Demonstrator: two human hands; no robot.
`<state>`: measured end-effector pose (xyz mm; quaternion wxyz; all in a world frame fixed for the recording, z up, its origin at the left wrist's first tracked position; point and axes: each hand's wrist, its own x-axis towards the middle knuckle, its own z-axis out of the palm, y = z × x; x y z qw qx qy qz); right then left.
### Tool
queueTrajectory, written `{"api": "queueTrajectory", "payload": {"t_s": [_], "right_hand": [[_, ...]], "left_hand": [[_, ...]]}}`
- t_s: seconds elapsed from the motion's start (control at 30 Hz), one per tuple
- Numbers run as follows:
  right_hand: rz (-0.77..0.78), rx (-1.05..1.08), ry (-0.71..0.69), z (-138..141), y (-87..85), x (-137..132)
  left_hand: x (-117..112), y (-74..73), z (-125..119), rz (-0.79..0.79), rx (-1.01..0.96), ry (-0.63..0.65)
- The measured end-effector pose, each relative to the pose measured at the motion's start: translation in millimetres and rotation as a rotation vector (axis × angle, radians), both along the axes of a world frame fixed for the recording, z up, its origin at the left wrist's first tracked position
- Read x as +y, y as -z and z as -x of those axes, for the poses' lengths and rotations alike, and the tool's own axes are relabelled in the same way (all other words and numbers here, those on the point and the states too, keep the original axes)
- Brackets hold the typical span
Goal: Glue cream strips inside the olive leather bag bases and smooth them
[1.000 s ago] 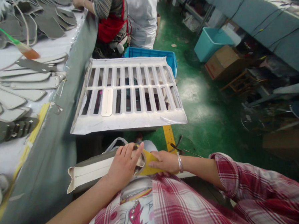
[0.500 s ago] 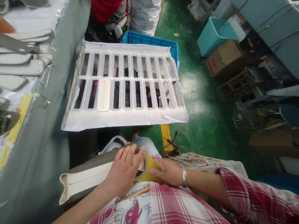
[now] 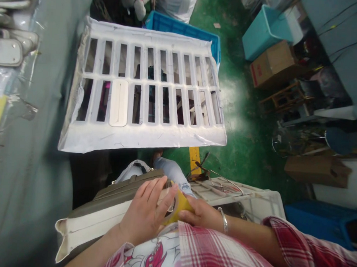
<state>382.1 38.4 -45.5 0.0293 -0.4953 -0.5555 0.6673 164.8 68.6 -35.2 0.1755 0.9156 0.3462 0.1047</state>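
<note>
A dark olive bag (image 3: 115, 190) with a white side panel lies slanted against my body at the lower left. My left hand (image 3: 149, 205) is laid over its right end, fingers close together and pressing on it. Beside that end, my right hand (image 3: 201, 213) pinches a yellow piece (image 3: 183, 205) with a curved edge between thumb and fingers. Where the yellow piece meets the bag, my left fingers partly cover it. Ahead stands a white slotted rack (image 3: 145, 135), with one pale rounded strip (image 3: 119, 103) lying on its front row.
To the left runs a grey-covered table (image 3: 46, 142) holding pale strap-shaped pieces (image 3: 9, 51). A blue crate (image 3: 184, 26) sits behind the rack. At the right are a turquoise bin (image 3: 264, 34), cardboard boxes (image 3: 275, 61) and a pale crate (image 3: 261, 201) near my right arm.
The view has shifted, so the rack appears larger and the table farther left. Both hands stay at the bag's end, with the yellow piece turned slightly.
</note>
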Motion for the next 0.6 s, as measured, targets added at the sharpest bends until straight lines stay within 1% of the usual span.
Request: {"api": "queueTrajectory", "payload": {"t_s": [0.13, 0.23, 0.3, 0.37, 0.43, 0.5, 0.53, 0.57, 0.6], "right_hand": [[-0.046, 0.011, -0.045, 7.1, 1.9, 7.3], [-0.082, -0.003, -0.018, 15.9, 5.3, 6.6], [-0.099, -0.068, 0.047, 21.9, 5.1, 3.3], [-0.088, -0.142, 0.124, 24.8, -0.9, 0.2], [0.012, -0.13, 0.184, 21.6, -13.9, -2.0], [0.146, -0.039, 0.289, 12.8, -31.4, -4.4], [0.174, 0.021, 0.392, 8.0, -40.1, -5.9], [0.158, 0.093, 0.531, 4.2, -47.7, -7.2], [0.107, 0.181, 0.689, 2.5, -53.5, -8.2]], "left_hand": [[0.1, 5.6, -0.1, -0.05, 0.003, -0.006], [1.0, 4.9, -1.6, -0.058, 0.022, -0.019], [1.7, -1.1, -3.8, -0.047, 0.061, -0.034], [1.0, -10.7, -5.8, -0.02, 0.115, -0.047], [-2.0, -19.9, -5.7, 0.016, 0.158, -0.063], [-7.3, -24.7, -2.3, 0.037, 0.181, -0.11], [-10.5, -24.9, 0.4, 0.033, 0.184, -0.138], [-13.8, -23.9, 3.4, 0.019, 0.183, -0.16], [-17.1, -21.9, 6.2, 0.002, 0.181, -0.176]]}}
